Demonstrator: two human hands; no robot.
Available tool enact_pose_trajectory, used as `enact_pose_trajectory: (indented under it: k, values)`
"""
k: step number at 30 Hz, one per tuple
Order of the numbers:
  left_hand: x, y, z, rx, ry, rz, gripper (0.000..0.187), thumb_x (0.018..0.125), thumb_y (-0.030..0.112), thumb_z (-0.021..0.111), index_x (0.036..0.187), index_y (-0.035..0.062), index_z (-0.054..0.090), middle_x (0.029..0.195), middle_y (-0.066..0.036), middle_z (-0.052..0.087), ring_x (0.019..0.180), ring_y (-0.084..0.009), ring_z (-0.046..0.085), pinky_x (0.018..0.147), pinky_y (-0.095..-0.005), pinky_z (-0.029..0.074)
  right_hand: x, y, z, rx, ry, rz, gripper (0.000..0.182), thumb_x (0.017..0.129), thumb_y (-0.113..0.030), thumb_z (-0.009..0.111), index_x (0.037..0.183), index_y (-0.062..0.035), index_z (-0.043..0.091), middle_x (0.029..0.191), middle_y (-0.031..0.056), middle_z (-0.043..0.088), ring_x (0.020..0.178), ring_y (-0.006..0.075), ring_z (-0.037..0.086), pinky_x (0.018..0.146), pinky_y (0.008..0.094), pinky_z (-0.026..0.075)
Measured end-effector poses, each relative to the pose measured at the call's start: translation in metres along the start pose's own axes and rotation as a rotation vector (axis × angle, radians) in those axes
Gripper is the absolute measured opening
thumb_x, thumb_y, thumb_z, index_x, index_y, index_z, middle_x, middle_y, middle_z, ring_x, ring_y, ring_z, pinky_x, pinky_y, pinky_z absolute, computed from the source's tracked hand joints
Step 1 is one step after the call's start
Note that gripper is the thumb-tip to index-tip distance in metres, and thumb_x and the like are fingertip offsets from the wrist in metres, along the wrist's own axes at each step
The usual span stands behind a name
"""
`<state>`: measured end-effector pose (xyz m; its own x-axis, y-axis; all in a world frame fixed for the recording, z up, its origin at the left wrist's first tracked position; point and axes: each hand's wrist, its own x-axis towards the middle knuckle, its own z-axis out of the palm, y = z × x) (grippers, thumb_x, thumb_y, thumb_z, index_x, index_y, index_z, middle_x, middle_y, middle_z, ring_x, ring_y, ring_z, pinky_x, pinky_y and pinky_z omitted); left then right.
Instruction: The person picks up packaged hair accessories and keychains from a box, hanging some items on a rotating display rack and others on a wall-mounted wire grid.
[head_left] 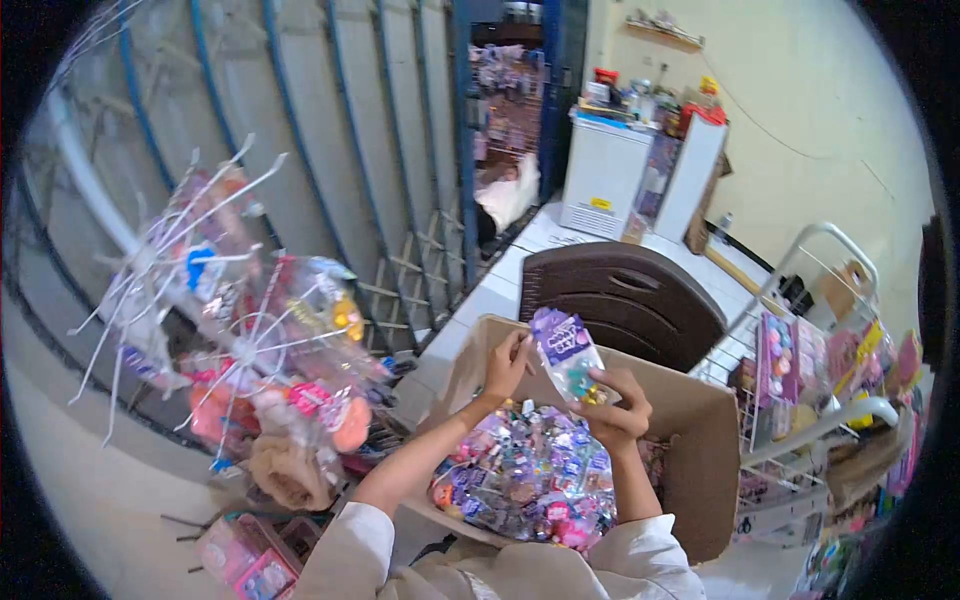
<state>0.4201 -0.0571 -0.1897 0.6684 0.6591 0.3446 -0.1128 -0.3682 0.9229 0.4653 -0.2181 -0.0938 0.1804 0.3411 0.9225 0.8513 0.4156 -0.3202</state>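
Observation:
Over the cardboard box, I have a small packet (pixel 563 345) with a purple header card and a pale, see-through lower part; teal and yellow bits show near its bottom. My right hand (pixel 615 405) grips the lower right corner between thumb and fingers. On the packet's upper left edge, my left hand (pixel 508 368) is closed, with its fingertips at the card. Below both hands, a heap of small, shiny plastic-wrapped trinkets (pixel 535 465) fills much of the open cardboard box (pixel 700 450).
A brown plastic chair (pixel 620 295) stands behind the box. To the left, a white spoked rack (pixel 245 348) carries hanging bagged goods before a folding metal gate (pixel 350 150). On the right is a white wire rack (pixel 790 440) of packaged items; a white freezer-like cabinet (pixel 603 175) stands farther back.

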Motion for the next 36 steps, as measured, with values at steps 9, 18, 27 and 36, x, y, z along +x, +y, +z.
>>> enact_pose_trajectory:
  k: [9,18,27,36]
  values:
    - [-0.076,0.128,-0.114,-0.391,0.828,0.215,0.015,0.085,0.016,0.035,0.081,0.0044,0.043,0.069,0.0,0.04,0.064,-0.0061,0.038,0.057,-0.0201,0.033,0.029,-0.052,0.084,0.301,0.171,-0.117,0.014,0.06,-0.022,0.066,0.059,-0.0109,0.059,0.094,0.018,0.051,0.085,0.0287,0.051,0.072,0.035,0.042]
    - [-0.184,0.161,-0.23,-0.918,0.765,0.804,0.025,0.072,0.011,0.041,0.097,0.0062,0.039,0.094,-0.007,0.045,0.088,-0.0177,0.043,0.08,-0.0334,0.036,0.046,-0.094,0.151,0.43,0.276,-0.243,0.017,0.056,-0.005,0.066,0.072,-0.0097,0.06,0.093,0.0132,0.051,0.07,0.0248,0.053,0.06,0.0305,0.044]
    - [-0.189,0.228,-0.285,-0.461,0.879,0.9,0.024,0.073,0.016,0.046,0.092,0.0033,0.039,0.12,-0.018,0.03,0.116,-0.0315,0.023,0.092,-0.0414,0.027,0.052,-0.115,0.182,0.557,0.215,0.07,0.022,0.066,-0.011,0.063,0.084,-0.0037,0.052,0.096,0.0182,0.047,0.08,0.0221,0.051,0.062,0.0283,0.044]
    - [-0.194,0.216,-0.28,-0.219,0.43,1.267,0.029,0.069,0.018,0.051,0.092,0.0042,0.041,0.117,-0.016,0.034,0.102,-0.0264,0.037,0.085,-0.0409,0.029,0.075,-0.101,0.175,0.893,0.07,0.488,0.027,0.065,-0.011,0.062,0.089,-0.0012,0.056,0.105,0.0153,0.044,0.1,0.0241,0.041,0.086,0.0348,0.031]
